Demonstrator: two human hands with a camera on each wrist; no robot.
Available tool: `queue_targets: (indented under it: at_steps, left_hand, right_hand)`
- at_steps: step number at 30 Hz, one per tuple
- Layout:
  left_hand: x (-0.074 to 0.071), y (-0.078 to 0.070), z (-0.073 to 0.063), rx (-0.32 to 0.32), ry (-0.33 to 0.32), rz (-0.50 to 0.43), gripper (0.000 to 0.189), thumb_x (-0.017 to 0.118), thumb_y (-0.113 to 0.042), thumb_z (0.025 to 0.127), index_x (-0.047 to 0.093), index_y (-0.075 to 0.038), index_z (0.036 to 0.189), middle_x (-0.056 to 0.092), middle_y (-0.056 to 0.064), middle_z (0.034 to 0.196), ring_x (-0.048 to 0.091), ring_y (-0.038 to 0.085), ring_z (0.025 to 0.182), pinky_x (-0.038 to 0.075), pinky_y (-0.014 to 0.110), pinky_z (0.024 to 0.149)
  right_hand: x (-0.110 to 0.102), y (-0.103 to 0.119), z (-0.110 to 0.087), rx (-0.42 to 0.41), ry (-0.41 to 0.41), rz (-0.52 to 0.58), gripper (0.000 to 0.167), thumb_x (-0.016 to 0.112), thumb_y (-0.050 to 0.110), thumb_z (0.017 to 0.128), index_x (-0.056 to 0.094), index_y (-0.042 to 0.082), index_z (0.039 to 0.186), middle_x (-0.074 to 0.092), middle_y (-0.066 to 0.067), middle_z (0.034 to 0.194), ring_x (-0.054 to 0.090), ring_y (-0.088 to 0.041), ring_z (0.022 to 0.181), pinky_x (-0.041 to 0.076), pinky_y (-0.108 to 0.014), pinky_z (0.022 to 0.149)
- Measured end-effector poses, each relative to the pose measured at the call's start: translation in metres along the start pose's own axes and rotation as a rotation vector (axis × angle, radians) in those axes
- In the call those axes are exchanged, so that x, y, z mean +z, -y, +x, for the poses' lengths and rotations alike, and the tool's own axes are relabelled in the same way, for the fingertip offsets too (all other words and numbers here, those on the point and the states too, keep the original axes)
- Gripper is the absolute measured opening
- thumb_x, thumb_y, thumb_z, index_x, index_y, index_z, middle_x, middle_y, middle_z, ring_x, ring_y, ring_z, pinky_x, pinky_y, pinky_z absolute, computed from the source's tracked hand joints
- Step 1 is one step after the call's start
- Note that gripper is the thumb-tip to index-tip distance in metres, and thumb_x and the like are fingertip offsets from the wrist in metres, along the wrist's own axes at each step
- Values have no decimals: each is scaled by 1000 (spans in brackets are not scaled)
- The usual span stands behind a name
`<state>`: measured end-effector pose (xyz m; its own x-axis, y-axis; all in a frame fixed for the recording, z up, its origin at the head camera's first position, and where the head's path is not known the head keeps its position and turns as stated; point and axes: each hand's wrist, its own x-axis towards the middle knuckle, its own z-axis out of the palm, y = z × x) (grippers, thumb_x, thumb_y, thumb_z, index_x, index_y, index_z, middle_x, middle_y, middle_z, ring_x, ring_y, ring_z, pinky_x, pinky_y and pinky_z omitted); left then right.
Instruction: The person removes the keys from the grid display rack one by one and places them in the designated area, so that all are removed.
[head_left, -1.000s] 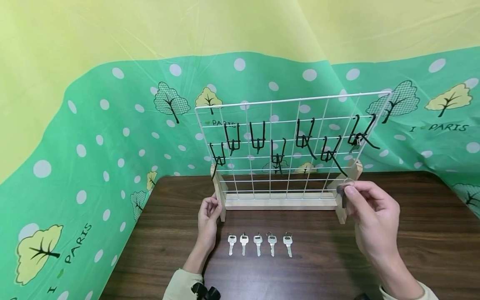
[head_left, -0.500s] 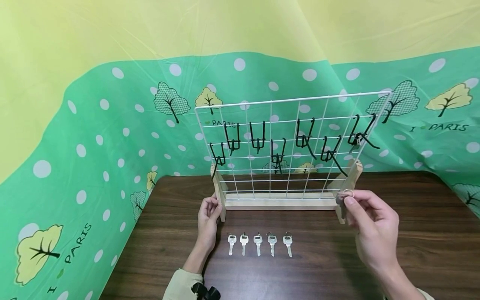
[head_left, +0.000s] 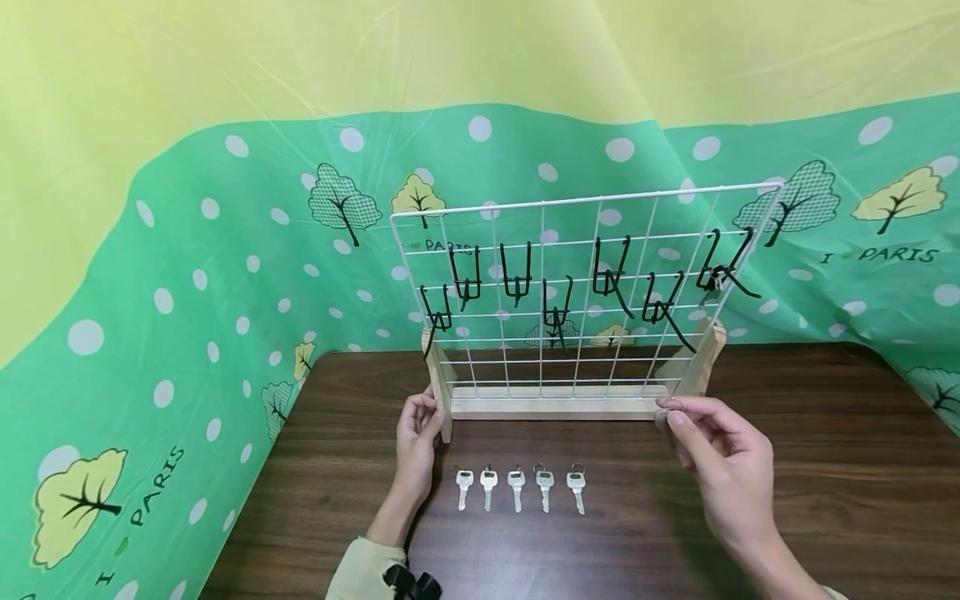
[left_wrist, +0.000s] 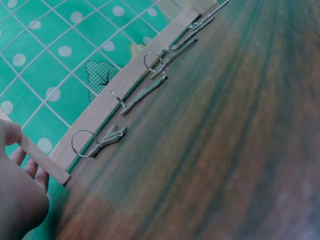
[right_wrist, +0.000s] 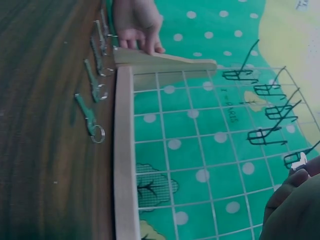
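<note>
A white wire grid rack (head_left: 543, 202) with several black hooks (head_left: 555, 315) stands on a wooden base. My left hand (head_left: 417, 433) grips the rack's left wooden foot (head_left: 442, 392) between thumb and fingers. My right hand (head_left: 726, 462) pinches a key (head_left: 662, 417) by its head, in front of the base's right end; its ring shows above the fingertips. In the right wrist view the key (right_wrist: 300, 162) pokes out bright beyond the thumb. Several silver keys (head_left: 516, 483), each with a ring, lie in a row in front of the rack. Something small and key-like (head_left: 717, 282) hangs at the far right hook.
The dark wooden table (head_left: 615, 550) extends around the rack on all sides. Behind it hangs a green and yellow cloth (head_left: 247, 192) printed with dots and trees. Long hook prongs (head_left: 681, 335) stick out toward me from the grid.
My right hand has come down and a little to the left with the key, from beside the rack's right foot to before the base bar. The left hand stays put.
</note>
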<state>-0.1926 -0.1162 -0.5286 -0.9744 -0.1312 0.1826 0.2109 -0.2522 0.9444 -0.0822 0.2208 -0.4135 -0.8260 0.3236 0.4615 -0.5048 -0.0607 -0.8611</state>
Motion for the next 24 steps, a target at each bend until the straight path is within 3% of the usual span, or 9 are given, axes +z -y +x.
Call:
queue_targets:
  at_steps: [7,17,24]
  left_hand:
    - [1,-1,0,2,-2,-6,23,61,11,104,44,20,117,55,26,149,56,9,139,50,20,107]
    - [1,-1,0,-2,-3,-2,20,61,11,104,46,17,116,50,32,158,48,32,152,49,20,109]
    - [1,-2,-1,1,-2,-5,21,62,10,104,46,17,116,50,32,158,50,27,150,49,20,110]
  right_hand:
    - [-2,-15,-7,49,2,-3,20,59,-23,100,74,-12,107,79,-2,88,42,-16,53,31,-31,49]
    - [-4,-35,-15,55,9,-6,19,61,-25,98,73,-12,104,68,-2,75,42,-15,50,25,-37,46]
    - [-5,-42,-17,122,8,-97,16,65,-24,97,73,-11,103,71,0,77,48,-6,49,28,-35,41]
